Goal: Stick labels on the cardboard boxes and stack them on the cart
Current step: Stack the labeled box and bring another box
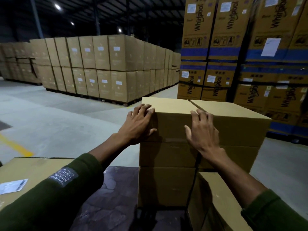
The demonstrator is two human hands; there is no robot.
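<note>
A dim warehouse floor (50, 114) lined with stacked cartons (100, 64) lies behind a cart deck (113, 197). On it stands a stack of three boxes; the top box (225, 124) has the left hand (139, 124) and right hand (202, 129) pressed against its near face, fingers spread over the upper edge. A label (12, 186) lies on another box (33, 170) at lower left.

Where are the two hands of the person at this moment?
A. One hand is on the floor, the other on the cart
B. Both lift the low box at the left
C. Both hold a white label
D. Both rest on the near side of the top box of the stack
D: the left hand and the right hand lie with spread fingers against the top box of the stack, fingertips over its upper edge.
</note>
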